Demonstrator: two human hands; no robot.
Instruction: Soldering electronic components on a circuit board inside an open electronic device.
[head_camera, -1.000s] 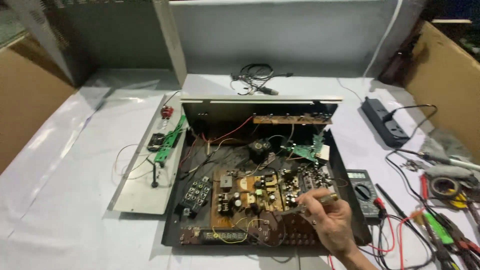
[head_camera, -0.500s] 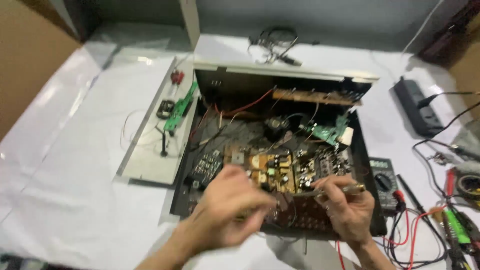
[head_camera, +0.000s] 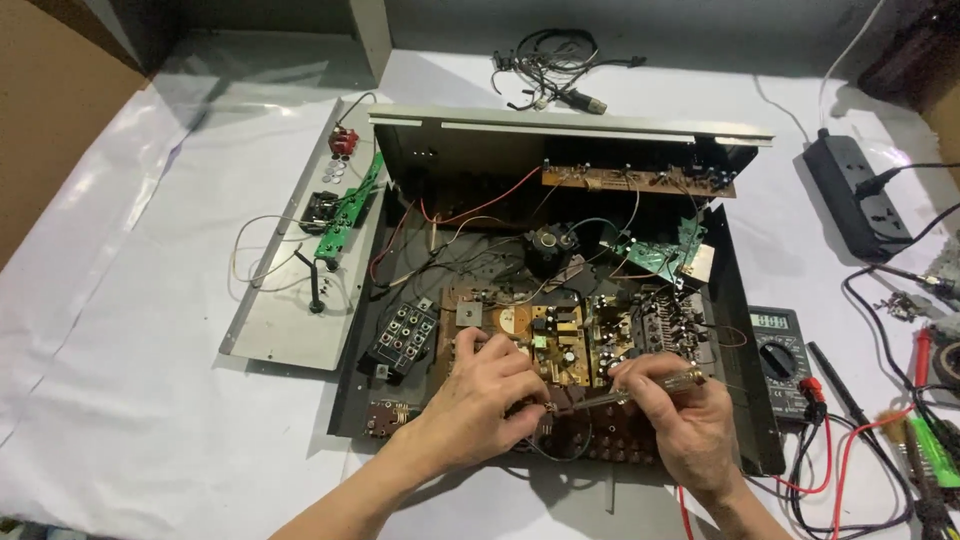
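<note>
An opened electronic chassis (head_camera: 742, 330) lies in front of me, with a brown circuit board (head_camera: 560, 335) and loose red and black wires inside. My right hand (head_camera: 685, 425) grips a thin metal-handled tool (head_camera: 640, 388) whose tip points left at the board's front edge. My left hand (head_camera: 485, 395) rests on the front of the board, its fingertips pinched at a small part right by the tool's tip. What the fingers pinch is too small to tell.
A detached grey front panel (head_camera: 300, 270) with a green board lies left of the chassis. A multimeter (head_camera: 782, 355) with red and black leads sits to the right, a black power strip (head_camera: 858, 195) beyond it. A cable bundle (head_camera: 555, 65) lies behind; hand tools (head_camera: 925, 440) at the right edge.
My left hand has come into view and settled on the board's front edge. The right hand holds the tool throughout and now meets the left fingertips. The camera has moved closer.
</note>
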